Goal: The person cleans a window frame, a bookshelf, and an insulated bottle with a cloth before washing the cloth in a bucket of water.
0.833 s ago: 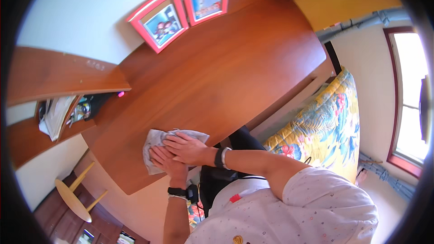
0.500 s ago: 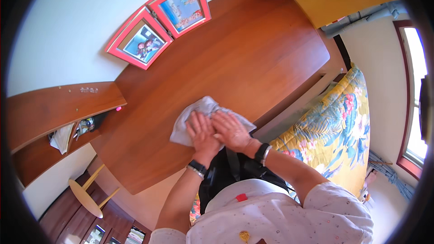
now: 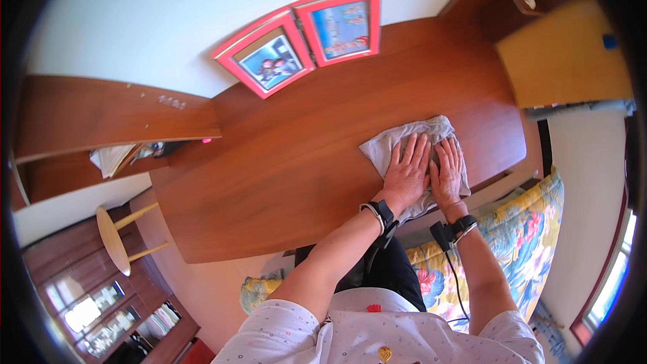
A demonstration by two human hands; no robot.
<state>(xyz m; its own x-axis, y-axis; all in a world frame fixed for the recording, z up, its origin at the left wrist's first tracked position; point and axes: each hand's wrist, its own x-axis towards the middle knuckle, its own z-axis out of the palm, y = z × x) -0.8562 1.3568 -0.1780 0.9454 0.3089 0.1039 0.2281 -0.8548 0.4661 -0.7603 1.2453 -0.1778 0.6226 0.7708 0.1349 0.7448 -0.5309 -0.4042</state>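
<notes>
A crumpled light grey cloth (image 3: pixel 393 139) lies on the reddish-brown wooden desk (image 3: pixel 290 168), toward its right part. Flat on top of it rests my left hand (image 3: pixel 406 172), fingers stretched out and pointing away from me. Beside it, almost touching, my right hand (image 3: pixel 446 174) also presses on the cloth with its fingers extended. Neither hand is wrapped round anything. Each wrist wears a dark band, and a black cable (image 3: pixel 458 290) hangs from the right one.
A hinged pair of red picture frames (image 3: pixel 317 61) stands at the desk's back edge against the wall. To the left is a wooden shelf (image 3: pixel 114 118) holding papers; below it, a small wooden stool (image 3: pixel 113 239). A yellow floral cover (image 3: pixel 519 229) drapes something at the right. A yellowish panel (image 3: pixel 566 61) stands at the back right.
Both hands have slid the cloth across the desk to the right and slightly farther away. They now lie side by side, a little more apart at the fingers. The view has turned as well.
</notes>
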